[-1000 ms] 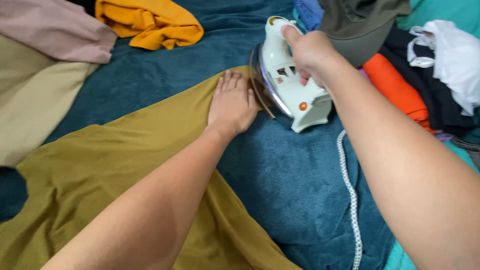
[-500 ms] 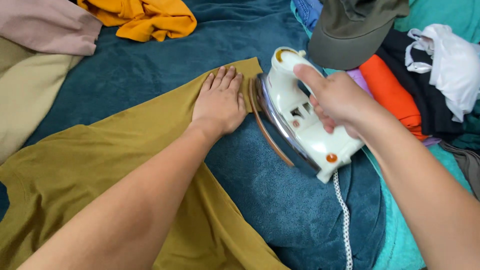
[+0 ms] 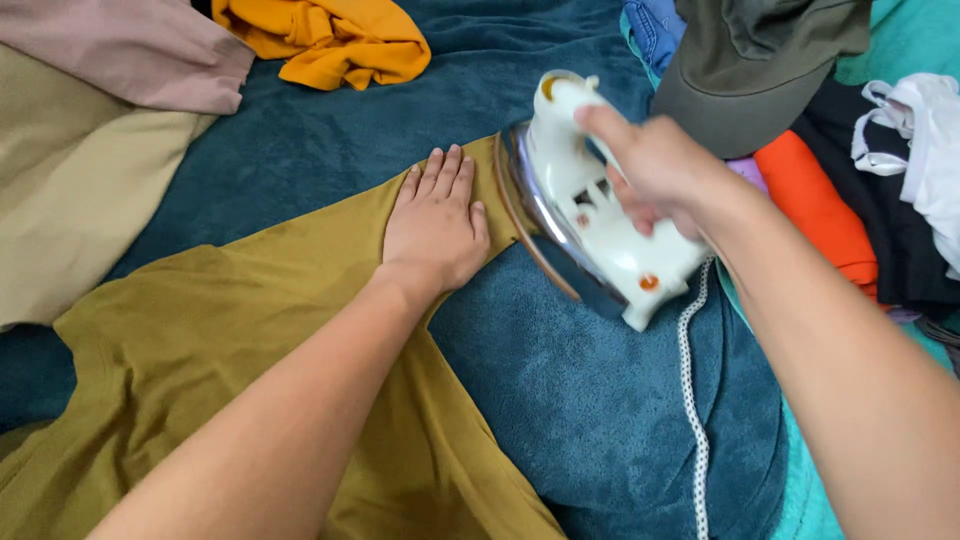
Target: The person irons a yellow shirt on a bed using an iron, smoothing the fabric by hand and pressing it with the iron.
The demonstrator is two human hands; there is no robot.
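At lower left of the frame, an olive-mustard cotton garment [image 3: 230, 340] lies spread on a dark teal plush blanket [image 3: 590, 400]. At centre, the left hand [image 3: 432, 225] presses flat, fingers released, pinning its sleeve taut. Beside it the right hand [image 3: 655, 165] clenches a white electric iron [image 3: 585, 215], tipped on edge, soleplate facing the sleeve. Crumpled orange cloth [image 3: 330, 40] lies upper left.

White iron [image 3: 590, 215] tilted on edge, soleplate facing the flat olive-mustard garment [image 3: 250, 350], teal blanket beneath

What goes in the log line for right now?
left hand: flat on mustard garment | right hand: grips white iron, tilted | surface: teal blanket
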